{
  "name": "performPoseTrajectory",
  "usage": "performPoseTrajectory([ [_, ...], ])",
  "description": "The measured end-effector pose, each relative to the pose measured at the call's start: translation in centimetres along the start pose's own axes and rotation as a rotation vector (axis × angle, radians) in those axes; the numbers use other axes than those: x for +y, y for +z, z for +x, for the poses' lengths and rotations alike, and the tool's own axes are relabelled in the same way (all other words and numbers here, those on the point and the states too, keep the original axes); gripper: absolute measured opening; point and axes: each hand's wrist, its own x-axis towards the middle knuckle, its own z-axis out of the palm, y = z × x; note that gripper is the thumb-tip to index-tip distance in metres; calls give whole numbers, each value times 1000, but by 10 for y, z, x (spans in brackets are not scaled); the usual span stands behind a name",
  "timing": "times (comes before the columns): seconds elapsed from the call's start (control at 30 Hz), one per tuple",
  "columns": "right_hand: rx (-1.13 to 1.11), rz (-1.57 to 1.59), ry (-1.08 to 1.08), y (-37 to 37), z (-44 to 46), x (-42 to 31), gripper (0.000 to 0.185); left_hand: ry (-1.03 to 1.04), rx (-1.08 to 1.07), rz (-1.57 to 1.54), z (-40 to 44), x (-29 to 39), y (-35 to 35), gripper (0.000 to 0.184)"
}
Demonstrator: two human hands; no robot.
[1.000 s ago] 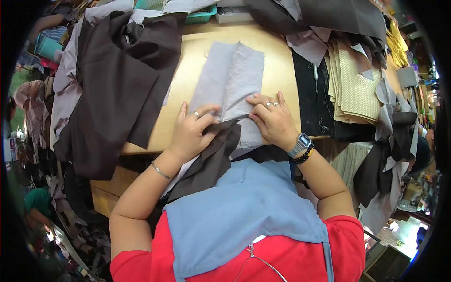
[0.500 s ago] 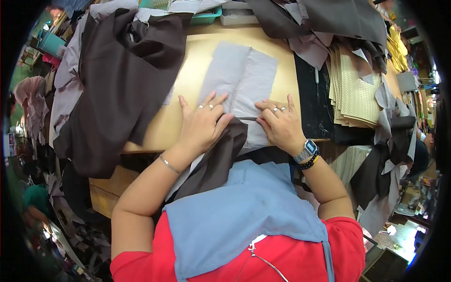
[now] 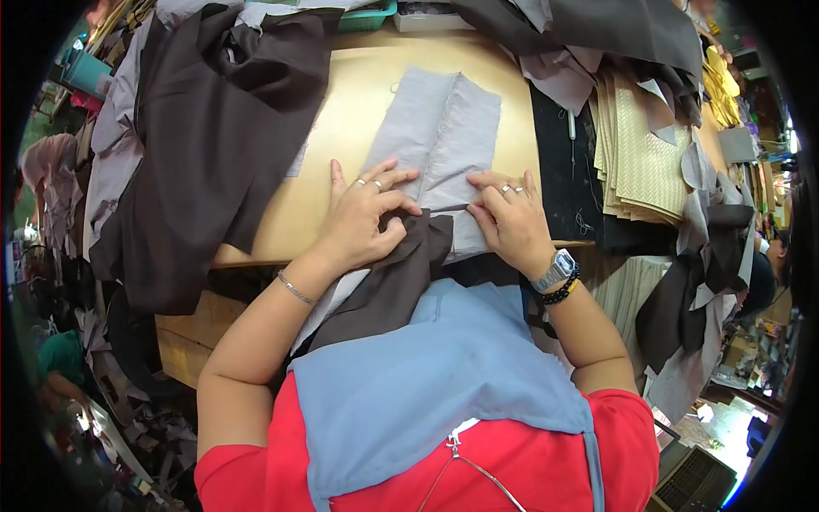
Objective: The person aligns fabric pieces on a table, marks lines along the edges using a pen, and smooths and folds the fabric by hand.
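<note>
A pale grey fabric piece [image 3: 452, 128] with a lengthwise seam lies on the table, its far end flat. At its near end is a crosswise fold, and dark brown fabric [image 3: 392, 286] hangs from there over the table edge onto my lap. My left hand [image 3: 371, 209] is at the left of the fold, index and thumb bent at the dark fabric, little finger raised. On the right, my right hand [image 3: 512, 213] has thumb and index closed at the fold's edge, its other fingers resting on the grey cloth. The fingertip contact is partly hidden.
A large dark brown fabric [image 3: 230, 145] drapes over the table's left side. At right are stacked woven-pattern cream sheets [image 3: 640, 154], a thin pointed tool [image 3: 572, 128] on black material, and more dark fabric [image 3: 614, 38]. A teal tray [image 3: 367, 17] stands at the back.
My left thumb has drawn back from the fold and bent nearer me. The dark fabric beside it has bunched slightly. My right hand stays almost in place. The view has shifted a little.
</note>
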Motion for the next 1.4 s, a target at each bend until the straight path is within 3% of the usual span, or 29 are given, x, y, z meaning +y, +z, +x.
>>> performPoseTrajectory([
  [0.1,11,24,9,2,-2,1,15,-64,77,-40,3,3,5,13],
  [0.2,22,34,19,4,-2,0,15,-134,106,86,10,6,15,30],
  [0.4,-13,-1,50,-12,3,15,21,-131,57,328,7,11,18,88],
  [0.43,-24,-32,98,-19,6,27,24,-119,48,345,7,11,18,90],
  [0.5,279,-66,167,-29,12,67,33,-101,33,379,7,9,17,94],
  [0.57,308,-358,402,-35,6,109,37,-120,-3,378,8,10,14,96],
  [0.6,239,-356,492,-36,-1,128,36,-130,-18,379,9,10,13,98],
  [0.73,179,-318,409,-35,-3,139,28,-106,-9,374,7,10,11,101],
  [0.83,171,132,587,-46,4,122,29,-88,8,381,7,10,12,103],
  [0.93,378,1116,544,-29,14,84,32,-70,42,384,6,7,15,102],
  [1.0,312,1443,437,-20,18,45,21,-66,36,379,7,7,14,103],
  [1.1,110,1416,347,-1,26,3,14,-67,45,375,8,7,15,103],
  [1.17,94,1439,228,20,28,-8,16,-75,40,371,8,9,14,104],
  [1.4,3,1219,190,32,27,-18,16,-71,53,351,8,7,14,104],
])
